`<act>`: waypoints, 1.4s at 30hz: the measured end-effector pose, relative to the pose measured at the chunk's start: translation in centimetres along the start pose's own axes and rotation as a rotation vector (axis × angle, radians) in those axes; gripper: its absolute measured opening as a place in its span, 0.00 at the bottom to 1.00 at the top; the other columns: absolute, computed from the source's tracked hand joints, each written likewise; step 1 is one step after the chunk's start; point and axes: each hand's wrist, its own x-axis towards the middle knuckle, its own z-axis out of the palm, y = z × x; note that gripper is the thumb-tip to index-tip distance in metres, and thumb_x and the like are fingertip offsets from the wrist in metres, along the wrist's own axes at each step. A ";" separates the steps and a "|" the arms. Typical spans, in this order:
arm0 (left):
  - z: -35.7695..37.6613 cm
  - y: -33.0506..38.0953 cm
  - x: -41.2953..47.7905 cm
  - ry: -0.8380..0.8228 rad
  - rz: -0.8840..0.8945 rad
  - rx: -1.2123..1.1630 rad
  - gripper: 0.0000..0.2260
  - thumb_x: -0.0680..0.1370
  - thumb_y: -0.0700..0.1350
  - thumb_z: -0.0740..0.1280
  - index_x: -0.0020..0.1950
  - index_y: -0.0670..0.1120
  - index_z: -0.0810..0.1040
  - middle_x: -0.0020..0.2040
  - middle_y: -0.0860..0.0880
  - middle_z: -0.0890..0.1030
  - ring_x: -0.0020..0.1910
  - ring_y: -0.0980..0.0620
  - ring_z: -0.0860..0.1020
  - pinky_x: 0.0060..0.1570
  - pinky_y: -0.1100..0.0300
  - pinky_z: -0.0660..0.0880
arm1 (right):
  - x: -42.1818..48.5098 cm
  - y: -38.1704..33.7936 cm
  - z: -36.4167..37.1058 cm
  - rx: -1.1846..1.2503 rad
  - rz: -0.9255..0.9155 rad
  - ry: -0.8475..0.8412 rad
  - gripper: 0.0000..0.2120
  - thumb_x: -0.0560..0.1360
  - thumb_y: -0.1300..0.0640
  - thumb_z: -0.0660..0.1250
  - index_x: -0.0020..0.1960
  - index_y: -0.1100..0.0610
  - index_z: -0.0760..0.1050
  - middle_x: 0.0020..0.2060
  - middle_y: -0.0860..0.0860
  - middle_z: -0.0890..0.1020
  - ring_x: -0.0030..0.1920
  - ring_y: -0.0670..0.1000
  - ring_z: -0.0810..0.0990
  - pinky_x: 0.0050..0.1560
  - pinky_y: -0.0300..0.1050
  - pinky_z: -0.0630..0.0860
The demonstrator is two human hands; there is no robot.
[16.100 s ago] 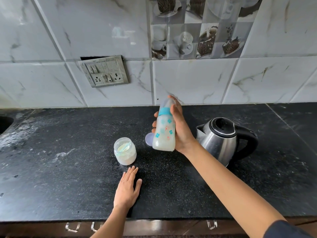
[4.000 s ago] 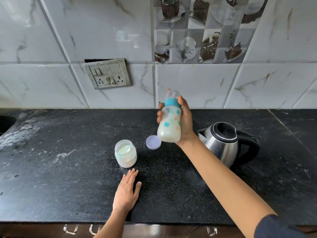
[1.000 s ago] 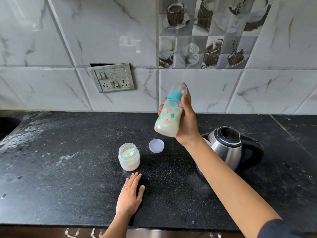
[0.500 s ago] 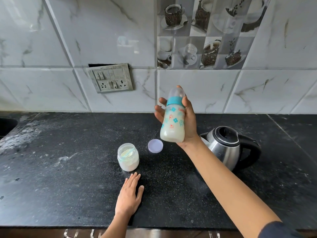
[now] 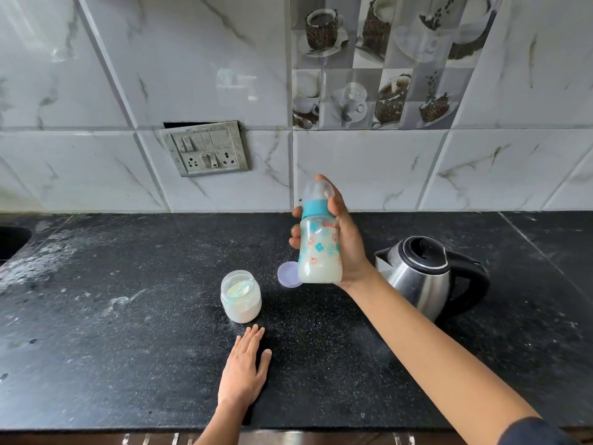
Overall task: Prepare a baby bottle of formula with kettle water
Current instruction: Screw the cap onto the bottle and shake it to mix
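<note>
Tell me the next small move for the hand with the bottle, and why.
Probably set the baby bottle upright on the bare counter left of the kettle. The right hand grips it in the air, its teal collar and cap on, the liquid looking evenly milky, so mixing seems done. The powder jar stands open, its lid lying nearby, and wants closing.

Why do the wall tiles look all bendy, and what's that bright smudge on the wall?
Head view: the wide-angle lens bows the wall tile edges; the bright smudge on it is glare off the gloss; the baby bottle in the right hand looks sharp.
</note>
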 end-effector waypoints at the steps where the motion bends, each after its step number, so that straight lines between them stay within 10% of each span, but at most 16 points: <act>1: 0.0 0.0 0.0 0.003 0.002 0.000 0.32 0.74 0.64 0.45 0.73 0.51 0.63 0.74 0.55 0.59 0.73 0.62 0.52 0.69 0.71 0.38 | 0.4 -0.2 -0.1 0.035 -0.009 0.038 0.31 0.63 0.48 0.77 0.62 0.47 0.69 0.43 0.58 0.79 0.34 0.55 0.80 0.37 0.48 0.80; 42: -0.1 0.1 0.1 -0.021 -0.012 0.017 0.31 0.75 0.63 0.45 0.74 0.51 0.63 0.75 0.55 0.60 0.74 0.60 0.54 0.69 0.72 0.37 | 2.0 -1.2 -0.5 0.078 -0.075 0.128 0.35 0.59 0.46 0.80 0.62 0.45 0.68 0.42 0.57 0.78 0.34 0.55 0.79 0.36 0.46 0.79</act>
